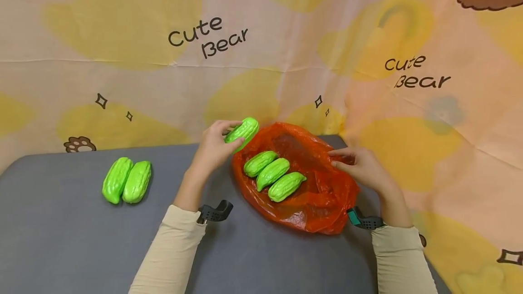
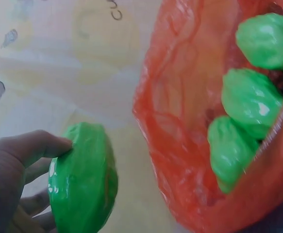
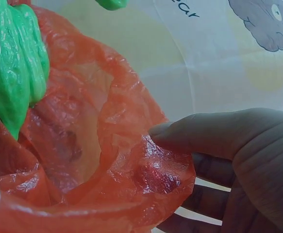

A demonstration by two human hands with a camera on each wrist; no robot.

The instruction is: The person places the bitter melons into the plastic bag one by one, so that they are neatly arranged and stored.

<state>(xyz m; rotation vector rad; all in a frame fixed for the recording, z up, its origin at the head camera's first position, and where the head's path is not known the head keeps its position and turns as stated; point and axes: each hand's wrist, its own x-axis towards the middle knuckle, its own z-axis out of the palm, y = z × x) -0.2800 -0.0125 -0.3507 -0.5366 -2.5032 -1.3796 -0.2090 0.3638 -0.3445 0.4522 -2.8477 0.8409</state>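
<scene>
My left hand (image 1: 214, 145) grips a bright green, ridged bitter melon (image 1: 248, 129) between thumb and fingers, held up beside the far left rim of a red plastic bag (image 1: 300, 219). In the left wrist view the gripped melon (image 2: 85, 182) is apart from the bag. The bag lies with its mouth wide. Inside, three more bitter melons (image 1: 273, 172) sit side by side in a slanting row. My right hand (image 1: 361, 167) pinches the bag's right edge; in the right wrist view its thumb (image 3: 199, 133) lies on the near side of the red film, the other fingers behind.
Two bitter melons (image 1: 127, 180) lie together on the grey table (image 1: 61, 239) at the left. A printed cloth (image 1: 143, 22) hangs along the back and the right side, close behind the bag. Dark bands with small devices (image 1: 216, 211) circle both wrists.
</scene>
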